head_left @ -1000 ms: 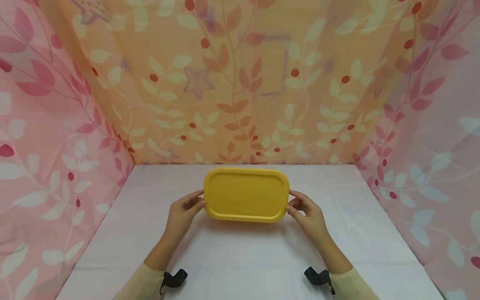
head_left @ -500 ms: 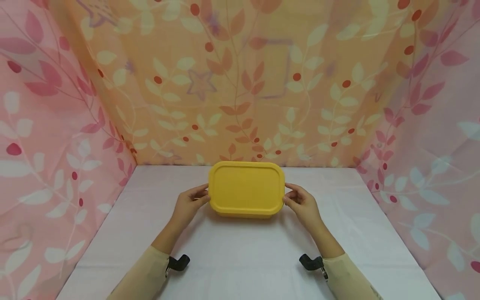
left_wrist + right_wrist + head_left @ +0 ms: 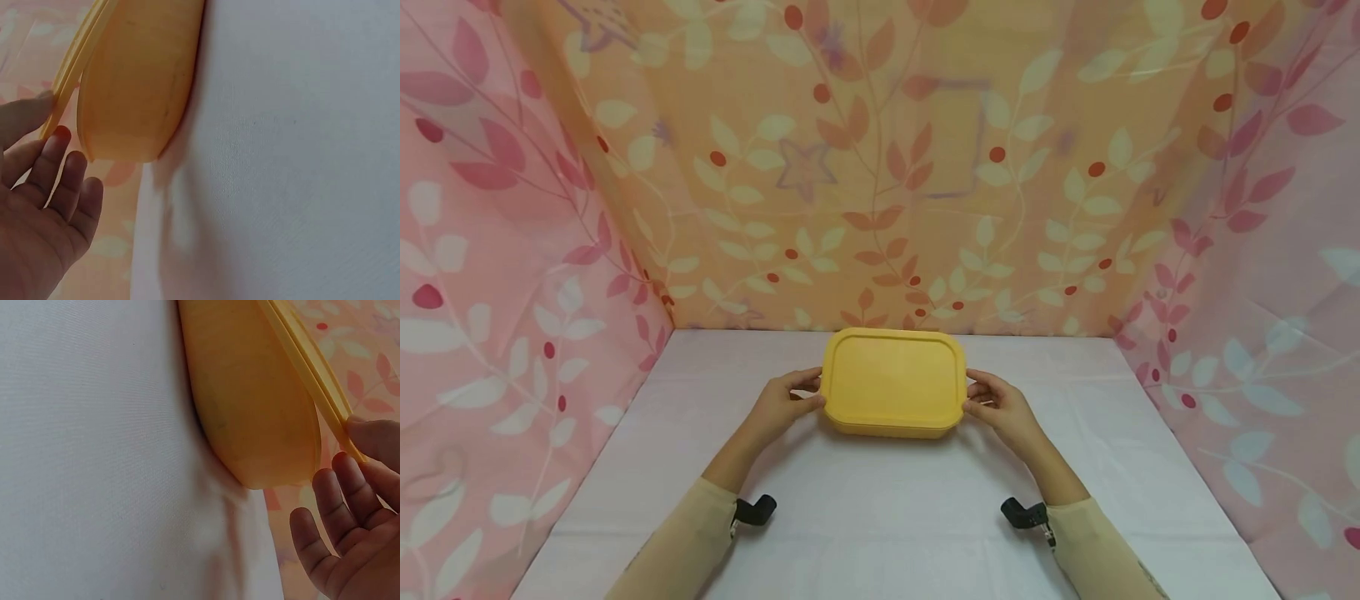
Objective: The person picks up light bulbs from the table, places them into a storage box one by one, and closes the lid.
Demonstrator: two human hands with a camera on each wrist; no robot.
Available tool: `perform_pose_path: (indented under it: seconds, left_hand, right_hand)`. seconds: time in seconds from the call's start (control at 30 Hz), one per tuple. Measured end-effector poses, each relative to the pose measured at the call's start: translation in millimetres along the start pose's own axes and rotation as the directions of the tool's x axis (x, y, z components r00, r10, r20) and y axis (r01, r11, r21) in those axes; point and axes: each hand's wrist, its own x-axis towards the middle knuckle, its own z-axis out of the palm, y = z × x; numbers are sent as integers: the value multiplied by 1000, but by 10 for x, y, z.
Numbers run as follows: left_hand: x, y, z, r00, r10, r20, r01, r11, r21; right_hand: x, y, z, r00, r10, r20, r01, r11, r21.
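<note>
A yellow rectangular lid [image 3: 893,379] with rounded corners lies over a yellow food container [image 3: 891,432], whose front wall shows below it. My left hand [image 3: 784,406] pinches the lid's left edge between thumb and fingers. At the opposite edge, my right hand [image 3: 1006,410] grips it the same way. Seen from the left wrist, the lid [image 3: 70,75] slants away from the rim of the container [image 3: 137,81], leaving a wedge-shaped gap near the fingers. A like gap shows in the right wrist view beside the container wall [image 3: 250,394]. The container's inside is hidden.
A white cloth [image 3: 880,517] covers the table. Behind it hangs an orange leaf-patterned curtain [image 3: 880,167], with pink curtains [image 3: 497,292] along the sides. Black wrist mounts [image 3: 756,510] stick out from both sleeves.
The lid, held by both hands, has gone from hovering tilted toward the camera to lying lower and flatter over the container. The container's front wall has come into view.
</note>
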Motion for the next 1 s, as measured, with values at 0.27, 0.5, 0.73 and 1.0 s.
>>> perform_pose_path:
  seconds: [0.27, 0.5, 0.73, 1.0]
  left_hand:
    - [-3, -16, -1, 994, -33, 100, 32, 999, 18]
    - [-23, -43, 18, 995, 29, 96, -35, 997, 62]
    - [-20, -64, 36, 995, 38, 90, -46, 994, 96]
    - [3, -94, 31, 995, 15, 94, -24, 996, 90]
  right_hand:
    - [0, -22, 24, 997, 53, 51, -53, 999, 0]
    - [-5, 23, 65, 995, 20, 98, -16, 999, -48]
    - [-19, 56, 90, 995, 3, 99, 7, 995, -99]
    - [-48, 63, 106, 992, 53, 115, -37, 991, -132]
